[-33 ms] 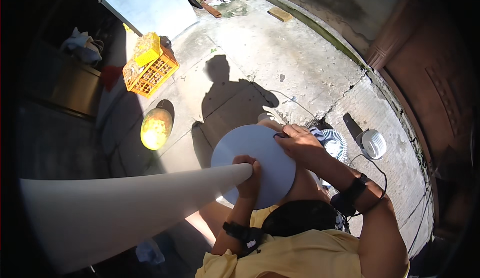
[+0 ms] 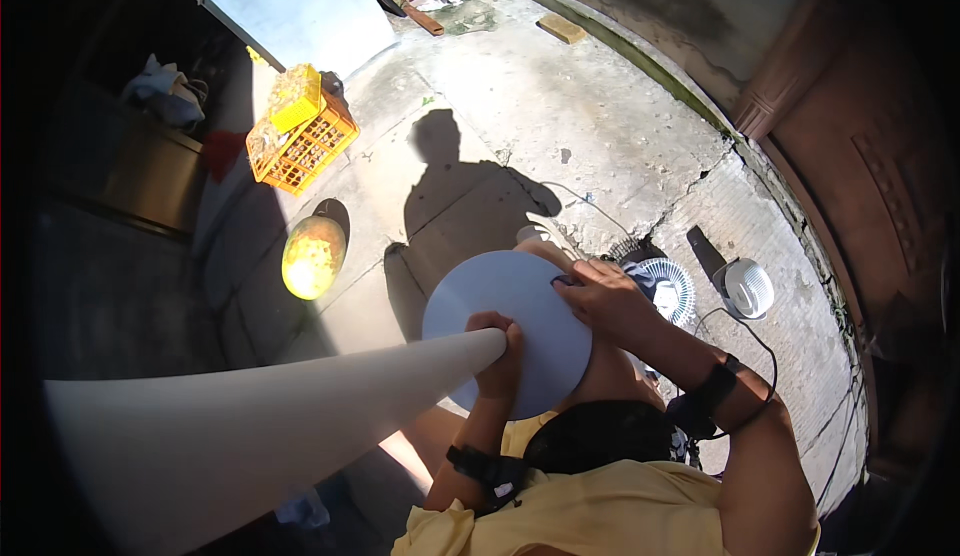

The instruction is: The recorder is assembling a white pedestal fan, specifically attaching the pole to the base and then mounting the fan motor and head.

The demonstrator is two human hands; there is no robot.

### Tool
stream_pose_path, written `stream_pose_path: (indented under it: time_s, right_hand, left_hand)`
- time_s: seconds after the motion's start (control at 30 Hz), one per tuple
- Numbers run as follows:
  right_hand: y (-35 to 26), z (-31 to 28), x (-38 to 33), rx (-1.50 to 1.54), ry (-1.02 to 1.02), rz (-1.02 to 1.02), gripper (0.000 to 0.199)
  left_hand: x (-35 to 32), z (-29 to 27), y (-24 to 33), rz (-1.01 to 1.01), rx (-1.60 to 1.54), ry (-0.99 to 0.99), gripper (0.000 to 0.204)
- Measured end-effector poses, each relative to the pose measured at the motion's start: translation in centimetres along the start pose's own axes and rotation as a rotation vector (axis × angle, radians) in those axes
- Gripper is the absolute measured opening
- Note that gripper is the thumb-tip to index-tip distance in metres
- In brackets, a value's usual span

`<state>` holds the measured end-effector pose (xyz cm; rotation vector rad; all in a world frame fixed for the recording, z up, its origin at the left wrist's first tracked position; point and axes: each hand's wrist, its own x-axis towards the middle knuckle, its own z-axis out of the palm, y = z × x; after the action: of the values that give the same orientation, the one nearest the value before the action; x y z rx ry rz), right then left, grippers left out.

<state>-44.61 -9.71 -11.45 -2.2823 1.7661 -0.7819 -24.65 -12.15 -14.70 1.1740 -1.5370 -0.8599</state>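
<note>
The left hand [image 2: 497, 348] has its grip closed around the narrow end of a pale tube [image 2: 270, 426], right against the face of the round disc [image 2: 510, 331] on the lap; the right hand [image 2: 603, 296] grips a small dark object, pressing it on the disc's far edge. To my eye, the left grip should keep the tube steady while the right works. Beyond the right grip, fan parts [image 2: 668, 291] lie on the floor [image 2: 560, 116], a yellow crate [image 2: 300, 141] farther off.

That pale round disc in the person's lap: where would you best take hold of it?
By its rim. The pale round disc is thin and flat, so fingers pinch only at the edge. The right hand rests at its right rim, the left hand at its near side.
</note>
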Motion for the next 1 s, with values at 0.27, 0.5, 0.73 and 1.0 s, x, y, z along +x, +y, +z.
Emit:
stream_pose_path:
  time_s: [0.27, 0.5, 0.73, 1.0]
  right_hand:
    - [-0.8, -0.4, -1.1, 0.054, -0.003, 0.048, 0.022]
    - [2.4, 1.2, 2.0, 0.161, 0.037, 0.010, 0.024]
    - [-0.6, 0.5, -0.6, 0.089, -0.006, -0.097, 0.023]
    - [-0.5, 0.6, 1.8, -0.009, 0.048, -0.133, 0.020]
  left_hand:
    - [0.1, -0.4, -0.1, 0.003, -0.026, -0.026, 0.015]
    - [0.2, -0.1, -0.2, -0.022, 0.021, -0.020, 0.013]
    - [0.1, -0.8, -0.2, -0.019, -0.077, -0.027, 0.014]
    - [0.1, 0.0, -0.1, -0.004, -0.053, -0.063, 0.017]
